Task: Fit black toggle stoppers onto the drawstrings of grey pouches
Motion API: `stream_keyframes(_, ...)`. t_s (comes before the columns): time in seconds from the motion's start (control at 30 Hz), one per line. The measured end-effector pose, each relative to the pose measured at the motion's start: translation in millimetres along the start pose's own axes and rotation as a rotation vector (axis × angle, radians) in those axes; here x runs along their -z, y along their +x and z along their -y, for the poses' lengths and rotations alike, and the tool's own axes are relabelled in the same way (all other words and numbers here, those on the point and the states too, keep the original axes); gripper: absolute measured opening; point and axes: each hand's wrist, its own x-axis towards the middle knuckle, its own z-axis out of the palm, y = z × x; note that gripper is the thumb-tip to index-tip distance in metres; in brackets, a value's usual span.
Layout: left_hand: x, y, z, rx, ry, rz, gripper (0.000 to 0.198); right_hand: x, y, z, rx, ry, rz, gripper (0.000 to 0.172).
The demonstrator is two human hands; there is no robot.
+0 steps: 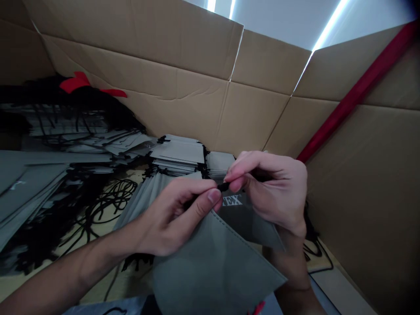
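Observation:
Close together at the middle of the view, both hands pinch a short piece of black cord (224, 187). My left hand (179, 214) is closed, thumb and forefinger on the cord's left end. Fingers curled, my right hand (274, 183) grips the other end. From just below my left thumb hangs a grey fabric pouch (213, 267) with a stitched edge, its corner near the fingertips. Behind it shows a darker grey pouch (244, 223) with white letters reading "TEX", partly hidden by my right hand. How the cord joins the pouch is covered by my fingers.
Stacks of grey pouches (179, 148) with black cords stand behind my hands, and more pouches (29, 183) lie at the left. Loose black cords (114, 197) coil on the table. A red strip (75, 83) tops the dark pile. Cardboard walls (183, 78) enclose the back and right.

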Motion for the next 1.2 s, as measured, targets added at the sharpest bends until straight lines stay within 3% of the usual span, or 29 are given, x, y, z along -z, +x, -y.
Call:
stream_keyframes(0.17,1.1,-2.1,-4.4,-0.03,0.063,-0.015,0.037,5.5,2.0,-1.8,-0.025,0.05,0.047,0.011)
stream_keyframes(0.27,1.9,0.2,-3.7,-0.04,0.097,-0.05,0.037,13.7,3.9,-0.5,-0.029,-0.016,0.091,0.005)
stream_keyframes(0.37,2.0,2.6,-0.3,0.01,0.063,-0.069,0.043,20.7,4.7,3.7,-0.016,-0.114,0.056,0.004)
stream_keyframes(0.47,0.9,4.2,2.7,0.072,0.018,-0.074,0.045,22.0,4.3,5.0,-0.012,-0.179,0.057,0.013)
stream_keyframes(0.57,-0.8,6.3,5.4,0.089,-0.035,-0.048,0.039,16.6,4.2,1.1,-0.025,-0.177,0.152,0.029)
stream_keyframes(0.67,1.0,8.7,9.4,0.082,-0.108,-0.019,0.034,9.2,6.1,-4.3,-0.02,-0.121,0.203,0.009)
stream_keyframes(0.83,21.6,11.0,13.9,0.188,-0.054,0.121,0.023,16.0,13.6,-9.3,-0.029,-0.271,-0.026,0.004)
stream_keyframes(0.9,32.7,13.2,16.4,0.224,-0.011,0.134,0.03,26.1,15.6,-9.8,-0.057,-0.342,-0.053,0.013)
stream_keyframes(1.0,46.7,18.4,26.2,0.297,-0.057,-0.156,0.039,40.7,15.7,-9.0,-0.092,-0.413,-0.064,0.025)
stream_keyframes(1.1,56.7,23.6,41.4,0.286,-0.156,-0.492,0.038,46.7,14.3,-8.4,-0.07,-0.497,-0.119,0.017)
stream_keyframes(1.2,61.6,26.5,53.0,0.258,-0.229,-0.6,0.041,43.6,14.2,-10.6,-0.069,-0.545,-0.117,0.016)
